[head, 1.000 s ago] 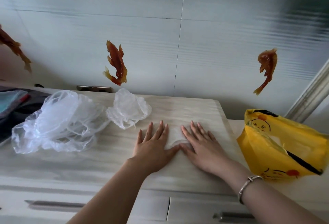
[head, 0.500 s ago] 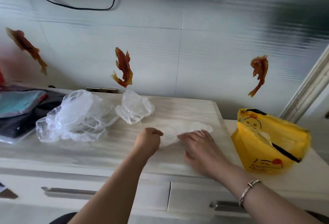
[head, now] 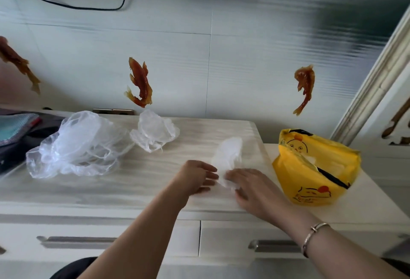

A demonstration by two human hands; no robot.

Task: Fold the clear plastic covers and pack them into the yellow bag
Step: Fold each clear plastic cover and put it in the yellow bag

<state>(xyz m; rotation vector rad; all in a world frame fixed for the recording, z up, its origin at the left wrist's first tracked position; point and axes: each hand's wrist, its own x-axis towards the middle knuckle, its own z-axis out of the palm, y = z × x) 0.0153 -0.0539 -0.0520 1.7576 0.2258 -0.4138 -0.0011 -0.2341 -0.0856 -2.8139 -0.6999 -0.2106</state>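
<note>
Head view shows a clear plastic cover (head: 228, 156) lying flat near the cabinet top's (head: 155, 181) centre, its near end pinched between both hands: left hand (head: 195, 175) at 9 o'clock, right hand (head: 250, 186) at 5 o'clock, fingers curled onto it. At 3 o'clock stands the yellow bag (head: 310, 174), printed with a chick cartoon; its writing is unreadable. Two crumpled covers (head: 77, 145) lie at 10 o'clock.

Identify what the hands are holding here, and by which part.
Both hands hold one clear plastic cover at its near end: left hand and right hand pinch it there. Exact finger grip is blurred.
</note>
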